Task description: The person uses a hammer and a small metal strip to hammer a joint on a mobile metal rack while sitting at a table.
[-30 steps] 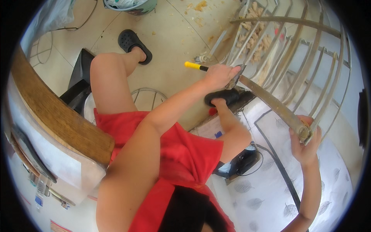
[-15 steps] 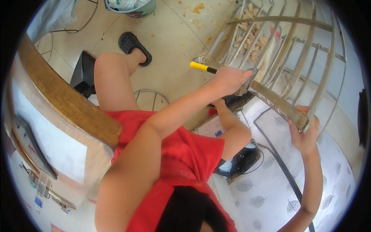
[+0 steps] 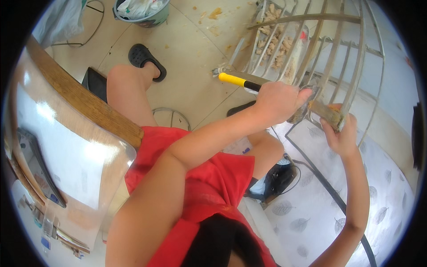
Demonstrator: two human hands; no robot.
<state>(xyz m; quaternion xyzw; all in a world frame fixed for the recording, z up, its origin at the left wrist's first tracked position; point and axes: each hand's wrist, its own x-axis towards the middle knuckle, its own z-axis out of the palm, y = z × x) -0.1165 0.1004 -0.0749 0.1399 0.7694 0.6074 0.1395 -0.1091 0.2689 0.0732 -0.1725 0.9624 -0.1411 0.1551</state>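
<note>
My left hand is closed around a tool with a yellow-and-black handle; the yellow end sticks out to the left and its working end is hidden. A greyish, dirty-looking mass shows under my fingers, against the bar of a slatted metal rack. I cannot tell what that mass is. My right hand grips the near corner of the rack, with the thumb on the bar's end. The rack is tilted, and its bars are stained brown. My two hands are close together.
Pieces of ginger lie behind the rack's bars. A bucket with a plastic bag stands at the far left, and yellowish scraps litter the tiled floor. A wood-edged table is on my left; a leaf-patterned sheet lies at right.
My left hand has slid right along the rack's bar with the tool, coming nearer to my right hand. My right hand still grips the corner, slightly higher in the view.
</note>
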